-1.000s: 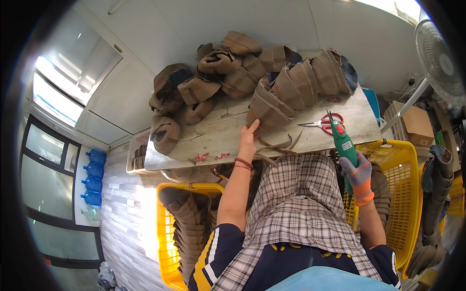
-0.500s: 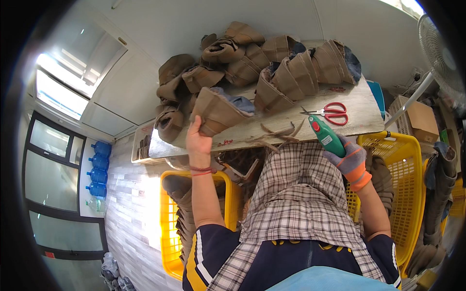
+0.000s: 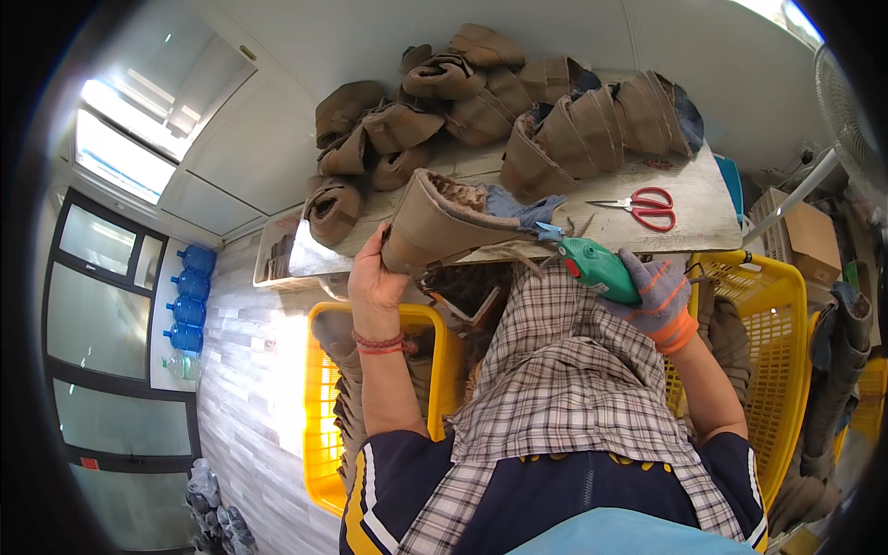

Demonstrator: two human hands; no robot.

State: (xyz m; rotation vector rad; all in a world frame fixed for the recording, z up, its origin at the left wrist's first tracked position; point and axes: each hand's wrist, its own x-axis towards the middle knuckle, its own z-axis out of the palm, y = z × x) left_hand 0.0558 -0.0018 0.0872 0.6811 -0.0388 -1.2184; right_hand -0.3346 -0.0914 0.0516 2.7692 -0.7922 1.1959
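My bare left hand (image 3: 377,285) grips a brown boot upper (image 3: 435,231) by its left side, at the table's front edge. Fuzzy brown lining shows in its opening, and a blue-grey cloth flap (image 3: 520,209) sticks out to the right. In my right hand (image 3: 661,303), wearing a grey and orange glove, is a green handheld electric cutter (image 3: 601,269) with a red button. Its small blue head lies close to the flap's end; whether they touch I cannot tell. Red-handled scissors (image 3: 653,209) rest on the table behind the cutter. Thin brown offcuts lie near the cutter head.
Several more brown boot uppers (image 3: 564,139) are heaped along the back of the pale table (image 3: 712,217). Yellow crates stand at my left (image 3: 319,453) and right (image 3: 772,342), holding brown pieces. A fan (image 3: 846,120) and a cardboard box (image 3: 803,236) are at the far right.
The boot upper has come nearer and turned so its lined opening shows. The cutter has moved left and down toward the flap, its head now pointing at the flap's end.
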